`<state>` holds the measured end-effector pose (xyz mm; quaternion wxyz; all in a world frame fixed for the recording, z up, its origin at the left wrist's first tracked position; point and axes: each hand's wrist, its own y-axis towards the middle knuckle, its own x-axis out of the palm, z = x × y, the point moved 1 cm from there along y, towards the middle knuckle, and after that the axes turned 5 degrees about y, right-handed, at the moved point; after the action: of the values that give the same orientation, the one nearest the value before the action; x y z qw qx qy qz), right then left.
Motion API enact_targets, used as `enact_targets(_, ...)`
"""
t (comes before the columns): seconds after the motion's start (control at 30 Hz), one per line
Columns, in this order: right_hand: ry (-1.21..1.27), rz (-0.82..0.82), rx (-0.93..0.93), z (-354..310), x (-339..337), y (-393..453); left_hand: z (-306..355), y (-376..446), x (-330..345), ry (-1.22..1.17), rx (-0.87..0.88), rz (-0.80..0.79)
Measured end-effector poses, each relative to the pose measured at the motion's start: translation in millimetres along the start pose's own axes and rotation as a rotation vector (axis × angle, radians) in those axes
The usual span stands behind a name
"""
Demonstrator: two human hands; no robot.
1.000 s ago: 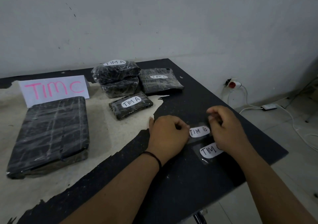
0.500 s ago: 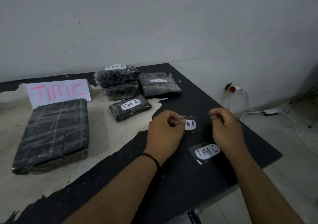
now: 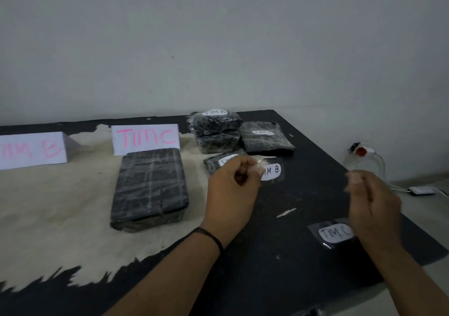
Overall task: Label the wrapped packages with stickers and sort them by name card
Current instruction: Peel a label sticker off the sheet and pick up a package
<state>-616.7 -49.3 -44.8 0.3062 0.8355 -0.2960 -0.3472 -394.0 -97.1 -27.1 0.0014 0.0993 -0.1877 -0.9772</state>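
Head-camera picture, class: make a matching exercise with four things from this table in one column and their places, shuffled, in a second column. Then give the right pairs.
Things
1. TIM B sticker
2. TIM C sticker
3. TIM C name card
4. large wrapped package

Places
a. standing upright behind the large package
b. lying flat on the table near its right edge, partly hidden by the right hand
c. pinched in the fingers of the left hand
d. lying in front of the pink-lettered card

Pairs: 1-c, 2-b, 3-a, 4-d
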Motion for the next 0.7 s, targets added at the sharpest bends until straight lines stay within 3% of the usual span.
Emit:
enact_targets(0.23, -0.030, -0.094, -0.054, -80.5, 31.6, 17.4, 9.0, 11.8, -79.2, -0.015, 0.045, 0.085)
enact_targets(0.3, 0.116, -0.223, 0.058, -108.9, 56.6, 15.6, 8.7, 15.0, -101.4, -0.043, 0.036, 0.105)
enact_targets(0.47, 0.668, -0.567, 0.590, -145.6, 122.6, 13.7, 6.1, 17.4, -148.3, -0.133, 0.013, 0.089)
enact_targets(0.57, 0.859, -0.642, 0.657, -158.6, 151.4, 17.2, -2.2, 19.6, -167.9, -0.159, -0.010, 0.083)
enact_targets(0.7, 0.898, -0.692, 0.695, -170.9, 174.8, 19.2, -15.8, 22.6, -182.5, -0.188, -0.072, 0.082)
